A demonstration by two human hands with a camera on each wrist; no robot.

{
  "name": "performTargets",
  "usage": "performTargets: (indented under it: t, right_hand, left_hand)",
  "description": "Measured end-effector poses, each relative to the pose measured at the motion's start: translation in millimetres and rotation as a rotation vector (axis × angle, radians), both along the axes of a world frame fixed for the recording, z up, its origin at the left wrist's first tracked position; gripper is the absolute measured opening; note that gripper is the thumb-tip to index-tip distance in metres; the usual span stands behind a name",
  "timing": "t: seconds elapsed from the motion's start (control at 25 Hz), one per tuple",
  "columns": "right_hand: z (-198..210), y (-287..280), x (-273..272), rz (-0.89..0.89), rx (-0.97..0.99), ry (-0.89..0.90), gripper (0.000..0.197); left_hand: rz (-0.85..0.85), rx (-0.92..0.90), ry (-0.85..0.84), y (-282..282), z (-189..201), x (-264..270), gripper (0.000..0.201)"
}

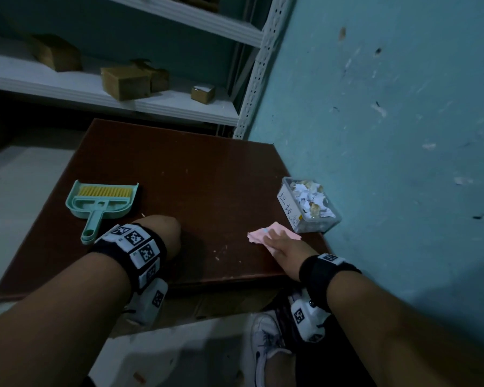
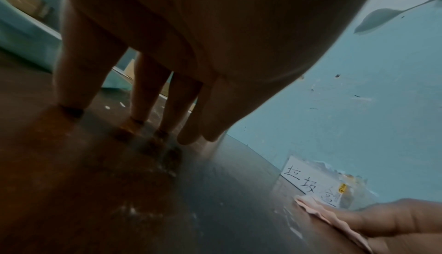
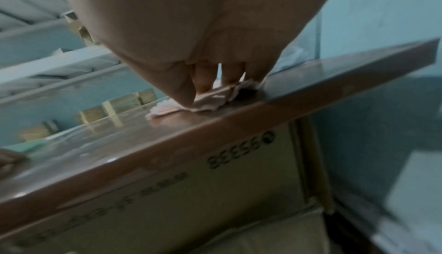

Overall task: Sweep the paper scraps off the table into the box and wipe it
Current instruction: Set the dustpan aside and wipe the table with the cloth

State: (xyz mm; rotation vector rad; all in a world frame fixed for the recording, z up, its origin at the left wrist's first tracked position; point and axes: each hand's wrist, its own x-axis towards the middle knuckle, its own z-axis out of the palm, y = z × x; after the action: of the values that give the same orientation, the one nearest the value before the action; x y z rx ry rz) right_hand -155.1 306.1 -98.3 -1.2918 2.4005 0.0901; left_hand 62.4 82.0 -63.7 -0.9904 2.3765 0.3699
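Table [image 1: 179, 169] bears left hand [image 1: 162, 230] fingertips; right hand [image 1: 284, 245] presses pink cloth [image 1: 259, 236] flat.

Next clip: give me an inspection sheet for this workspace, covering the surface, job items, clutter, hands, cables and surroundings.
Surface: brown table, a few pale specks near its front edge.
Job's things: clear box at the right edge, filled with paper scraps; pink cloth lying flat beside it.
Clutter: green dustpan and brush at the left, set down.
Hands: right hand presses the cloth; left hand rests fingertips on the table, holding nothing.
Cables: nothing seen.
Surroundings: teal wall to the right; white shelving with cardboard boxes behind.
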Motion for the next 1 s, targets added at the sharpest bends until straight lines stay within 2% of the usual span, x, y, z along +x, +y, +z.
performTargets:
  t: [0.16,0.4,0.52,0.72,1.0]
  right_hand:
    - [-2,-17,19,0.017,0.009,-0.014,0.054]
    - [6,-61,77,0.233,0.082,-0.032,0.054]
    - [9,-70,89,0.304,0.101,-0.005,0.052]
    - [3,-56,72,0.233,0.015,-0.098,0.052]
    - [-2,-15,37,0.058,0.069,0.054,0.049]
  left_hand:
    - [0.005,0.019,-0.041,-3,-1,-5,0.043]
    - [-0.018,-0.009,-0.059,1,0,-5,0.044]
    - [-0.042,-0.021,-0.052,-1,-2,-2,0.044]
    - [-0.054,-0.034,-0.002,-3,-8,0,0.040]
    - [-0.046,-0.037,0.024,0,-6,-24,0.037]
